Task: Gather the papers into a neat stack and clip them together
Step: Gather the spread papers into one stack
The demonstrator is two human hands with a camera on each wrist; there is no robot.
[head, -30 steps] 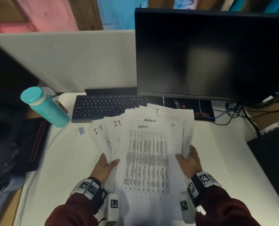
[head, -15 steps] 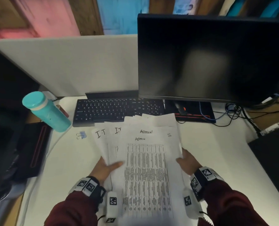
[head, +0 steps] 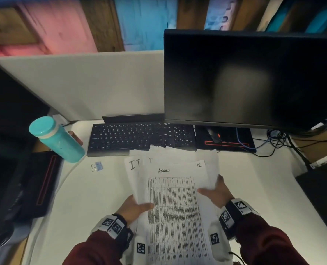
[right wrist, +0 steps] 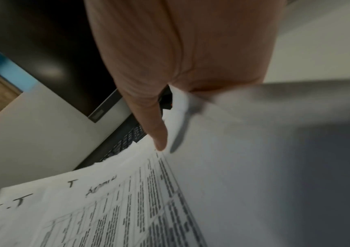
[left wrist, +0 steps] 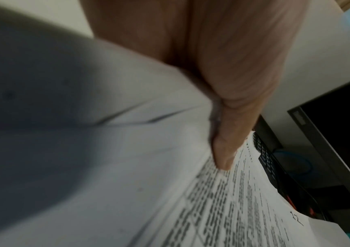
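Observation:
A fanned bundle of white printed papers (head: 175, 203) is held over the white desk (head: 86, 199), its top sheet marked "Admin" and "12". My left hand (head: 137, 207) grips the bundle's left edge, thumb (left wrist: 225, 150) on top of the sheets (left wrist: 222, 200). On the opposite edge my right hand (head: 214, 192) holds the bundle, with its thumb (right wrist: 159, 133) pressed on the top page (right wrist: 127, 208). Sheets marked "I.T" stick out at the upper left. A small blue binder clip (head: 97, 166) lies on the desk left of the papers, apart from both hands.
A black keyboard (head: 139, 137) sits just behind the papers, under a dark monitor (head: 250, 79). A teal bottle (head: 57, 139) stands at the left near the clip. A black device with a red line (head: 224, 139) and cables (head: 277, 140) lie right of the keyboard.
The fanned sheets have been drawn closer together and lowered toward the desk. Both hands keep their hold on the bundle's side edges.

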